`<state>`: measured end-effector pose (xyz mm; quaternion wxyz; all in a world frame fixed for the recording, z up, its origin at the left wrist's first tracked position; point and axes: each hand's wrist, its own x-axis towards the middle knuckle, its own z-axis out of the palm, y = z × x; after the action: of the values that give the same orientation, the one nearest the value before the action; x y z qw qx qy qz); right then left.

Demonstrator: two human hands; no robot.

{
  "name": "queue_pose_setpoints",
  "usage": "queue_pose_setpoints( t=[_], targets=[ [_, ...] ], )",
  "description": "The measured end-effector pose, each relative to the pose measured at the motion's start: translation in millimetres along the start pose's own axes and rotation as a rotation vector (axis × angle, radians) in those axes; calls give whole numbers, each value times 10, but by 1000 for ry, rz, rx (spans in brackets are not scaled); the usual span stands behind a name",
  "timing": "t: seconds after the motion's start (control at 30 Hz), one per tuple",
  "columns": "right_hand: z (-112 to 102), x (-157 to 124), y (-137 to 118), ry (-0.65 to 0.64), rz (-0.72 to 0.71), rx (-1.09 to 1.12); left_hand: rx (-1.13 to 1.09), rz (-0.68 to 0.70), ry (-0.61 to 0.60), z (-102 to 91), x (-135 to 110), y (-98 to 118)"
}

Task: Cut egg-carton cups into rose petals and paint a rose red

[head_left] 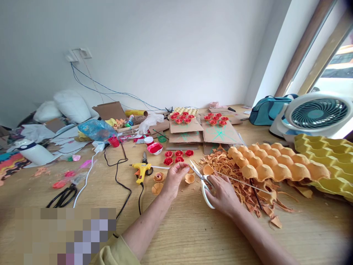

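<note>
My right hand (222,193) grips a pair of scissors (206,191) with white handles, the blades pointing up and left toward my left fingertips. My left hand (174,181) is closed in a pinch close to the blade tips; what sits between its fingers is too small to make out. An orange egg-carton cup (189,179) lies just below the left fingertips, and another cup (208,169) is beside the scissors and right hand. Left of my left hand are a partly layered carton flower (158,177) and a petal-cut cup (157,188).
A yellow glue gun (142,172) with a black cord lies left of my hands. Several red flowers (179,159) and a bowl of red paint (154,148) stand ahead. Carton scraps (248,198), an orange egg tray (275,162) and a fan (317,114) are on the right.
</note>
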<state>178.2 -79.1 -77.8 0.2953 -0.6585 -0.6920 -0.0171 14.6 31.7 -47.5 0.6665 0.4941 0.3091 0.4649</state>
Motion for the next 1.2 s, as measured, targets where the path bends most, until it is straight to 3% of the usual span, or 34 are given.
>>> queue_pose_setpoints(
  t=[0.4, 1.2],
  targets=[
    [-28, 3, -23, 12, -32, 14, -41, -125, -96, 45, -49, 3],
    [-12, -40, -1, 49, -164, 123, -92, -171, -281, 99, -112, 68]
  ],
)
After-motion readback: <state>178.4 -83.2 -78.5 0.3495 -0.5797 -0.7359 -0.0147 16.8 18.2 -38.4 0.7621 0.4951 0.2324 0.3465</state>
